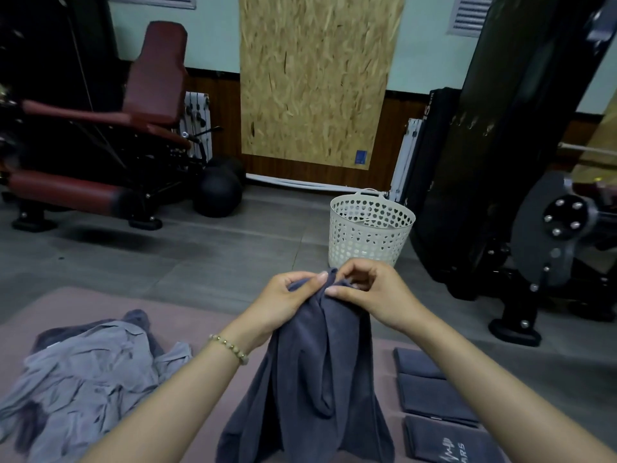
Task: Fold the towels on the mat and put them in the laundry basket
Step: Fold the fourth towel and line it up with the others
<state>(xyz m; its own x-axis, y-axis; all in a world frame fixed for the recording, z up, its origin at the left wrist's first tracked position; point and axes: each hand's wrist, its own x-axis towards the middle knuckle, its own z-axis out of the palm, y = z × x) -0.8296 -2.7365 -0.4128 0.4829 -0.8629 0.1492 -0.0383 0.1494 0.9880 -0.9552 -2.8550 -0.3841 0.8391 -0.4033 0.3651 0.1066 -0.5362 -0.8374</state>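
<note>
- Charcoal terry towel (310, 379) is gathered at its top edge between both hands and held up in front of the person. The rest hangs in long folds over the mat and runs out of the bottom of the view.
- Left hand (282, 297) curls its fingers round the bunched edge, thumb on top. A beaded bracelet (229, 349) sits on that wrist.
- Right hand (374, 292) pinches the same edge just beside the left, fingertips bent in onto the cloth.
- Dusty-pink mat (207, 312) lies beneath the towel and both forearms.
- To the right on the mat, three folded dark towels (430, 392) lie in a row, close against one another. The nearest bears white lettering.
- To the left on the mat lies a crumpled heap of paler grey towels (86, 379), unfolded.
- Beyond the hands, off the mat on the grey floor, the white perforated laundry basket (367, 235) stands upright.
- Farther back are a red padded bench (147, 81), black medicine balls (217, 192) and a chipboard panel (317, 78) against the wall.
</note>
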